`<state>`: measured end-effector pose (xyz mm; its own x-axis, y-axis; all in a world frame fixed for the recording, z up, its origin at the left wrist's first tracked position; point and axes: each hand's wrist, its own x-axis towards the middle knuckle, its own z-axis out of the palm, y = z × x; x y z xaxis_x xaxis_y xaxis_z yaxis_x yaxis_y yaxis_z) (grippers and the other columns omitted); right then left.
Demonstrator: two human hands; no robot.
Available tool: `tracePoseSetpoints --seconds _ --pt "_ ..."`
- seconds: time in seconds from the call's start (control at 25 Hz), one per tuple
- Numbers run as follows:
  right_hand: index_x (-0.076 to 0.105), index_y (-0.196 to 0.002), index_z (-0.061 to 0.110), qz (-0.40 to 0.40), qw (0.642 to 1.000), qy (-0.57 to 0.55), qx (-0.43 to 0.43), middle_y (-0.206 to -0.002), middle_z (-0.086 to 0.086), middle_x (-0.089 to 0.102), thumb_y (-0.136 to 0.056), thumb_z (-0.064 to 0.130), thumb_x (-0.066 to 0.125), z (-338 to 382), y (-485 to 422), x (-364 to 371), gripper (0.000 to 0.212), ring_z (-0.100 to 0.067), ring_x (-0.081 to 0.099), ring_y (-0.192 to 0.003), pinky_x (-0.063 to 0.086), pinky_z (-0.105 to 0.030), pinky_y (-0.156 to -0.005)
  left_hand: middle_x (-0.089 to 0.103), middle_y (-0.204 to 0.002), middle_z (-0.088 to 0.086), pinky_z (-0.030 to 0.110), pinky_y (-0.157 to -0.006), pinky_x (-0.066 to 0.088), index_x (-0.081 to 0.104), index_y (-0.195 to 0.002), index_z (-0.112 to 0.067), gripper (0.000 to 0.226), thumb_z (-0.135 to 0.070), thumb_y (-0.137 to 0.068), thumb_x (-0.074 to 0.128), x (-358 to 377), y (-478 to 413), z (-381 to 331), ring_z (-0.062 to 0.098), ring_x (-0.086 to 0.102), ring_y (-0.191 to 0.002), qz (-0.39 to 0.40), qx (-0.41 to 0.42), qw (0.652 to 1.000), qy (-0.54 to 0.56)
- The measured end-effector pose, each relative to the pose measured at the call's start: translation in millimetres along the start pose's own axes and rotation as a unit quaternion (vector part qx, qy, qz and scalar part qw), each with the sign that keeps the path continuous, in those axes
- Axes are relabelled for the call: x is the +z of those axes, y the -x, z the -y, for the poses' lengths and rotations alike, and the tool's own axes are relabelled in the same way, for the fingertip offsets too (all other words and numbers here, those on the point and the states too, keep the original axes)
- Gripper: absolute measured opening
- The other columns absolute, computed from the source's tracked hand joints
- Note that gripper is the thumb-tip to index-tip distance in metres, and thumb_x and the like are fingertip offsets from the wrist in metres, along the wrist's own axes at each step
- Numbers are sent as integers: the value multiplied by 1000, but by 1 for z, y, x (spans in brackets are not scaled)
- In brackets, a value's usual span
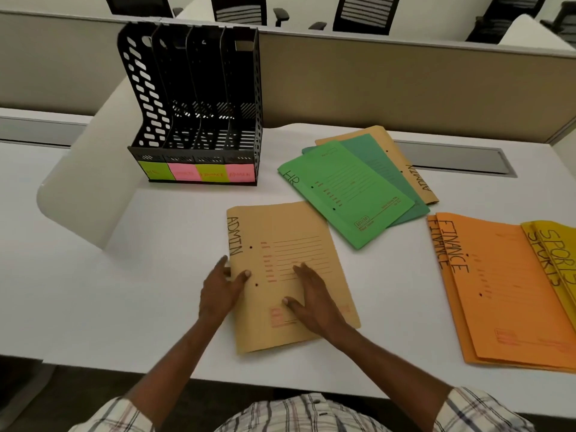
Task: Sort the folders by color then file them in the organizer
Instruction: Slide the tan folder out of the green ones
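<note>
A tan folder marked ADMIN [290,244] lies flat on the white desk in front of me. My left hand [222,288] grips its left spine edge, thumb on top. My right hand [311,299] rests flat on its cover, fingers spread. Behind it to the right, a bright green HR folder [346,191] lies on a darker green folder [383,169] and a second tan ADMIN folder [417,169]. Two orange FINANCE folders [498,291] and yellow SPORTS folders [558,247] lie at the right. The black four-slot organizer [199,107] stands empty at the back left.
Green and pink sticky labels [199,173] run along the organizer's front. A curved white divider panel [90,188] stands left of it. A grey cable tray lid [461,160] is set into the desk behind the folders. A beige partition wall backs the desk.
</note>
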<state>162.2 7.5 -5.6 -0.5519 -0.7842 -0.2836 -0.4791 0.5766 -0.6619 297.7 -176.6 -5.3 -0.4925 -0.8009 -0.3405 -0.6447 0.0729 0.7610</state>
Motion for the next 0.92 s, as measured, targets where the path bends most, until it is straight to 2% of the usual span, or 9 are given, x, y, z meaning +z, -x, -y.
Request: tracePoseSetpoints --seconds 0.08,0.2,0.24,0.36,0.48,0.6,0.72,0.8,0.92 --pt "16 -159 19 5 1000 8 3 -169 -1 6 -96 41 62 -13 12 -6 81 -18 2 -155 10 -36 -127 70 -125 5 47 -85 61 55 -142 -26 63 -50 -86 73 10 16 0 24 69 -108 62 5 996 69" --pt "14 -159 23 26 999 23 3 -169 2 1 -93 46 63 -34 39 -15 86 -18 -1 -156 9 -39 -127 71 -125 1 30 -73 61 54 -134 -32 45 -37 -93 71 18 38 3 22 70 -109 136 2 981 140" --pt "13 -160 26 41 998 51 2 -169 2 -3 -92 49 63 -41 50 -14 88 -19 -3 -156 6 -42 -127 70 -125 0 31 -76 60 52 -136 -32 47 -39 -93 71 22 45 4 22 70 -110 149 5 979 140" --pt "-2 -159 35 88 983 159 13 -166 4 -20 -90 61 56 -59 91 -5 93 -24 -20 -153 -5 -59 -121 66 -128 -1 46 -90 58 44 -145 -31 57 -47 -94 65 41 73 3 21 67 -110 151 12 984 95" --pt "-18 -154 41 100 973 202 42 -160 8 -35 -90 67 49 -80 126 -4 97 -26 -35 -145 -11 -70 -114 63 -131 -5 46 -93 57 38 -149 -32 69 -58 -90 62 62 104 2 19 66 -111 142 40 987 57" --pt "-28 -150 44 105 968 219 62 -156 8 -42 -90 70 45 -97 157 -9 98 -28 -38 -144 -11 -73 -112 61 -134 -5 48 -94 57 32 -152 -32 63 -43 -97 59 79 124 5 22 64 -114 164 54 985 26" --pt "-42 -139 46 96 968 211 94 -150 10 -51 -88 75 40 -110 182 -11 100 -27 -40 -142 -11 -74 -111 62 -132 -5 41 -90 57 30 -153 -30 60 -34 -101 59 97 137 -7 21 65 -113 175 91 980 -24" --pt "-42 -138 46 72 970 200 121 -151 11 -50 -87 78 34 -120 193 -14 97 -27 -39 -143 -9 -74 -113 64 -128 0 34 -85 57 35 -150 -28 58 -30 -99 62 115 135 -24 19 64 -108 170 139 974 -53" --pt "-37 -145 43 28 968 198 149 -155 9 -44 -87 82 24 -135 195 -25 93 -27 -37 -145 -8 -72 -115 54 -132 7 43 -92 58 36 -148 -26 62 -26 -95 68 146 128 -49 24 57 -120 161 180 967 -78"
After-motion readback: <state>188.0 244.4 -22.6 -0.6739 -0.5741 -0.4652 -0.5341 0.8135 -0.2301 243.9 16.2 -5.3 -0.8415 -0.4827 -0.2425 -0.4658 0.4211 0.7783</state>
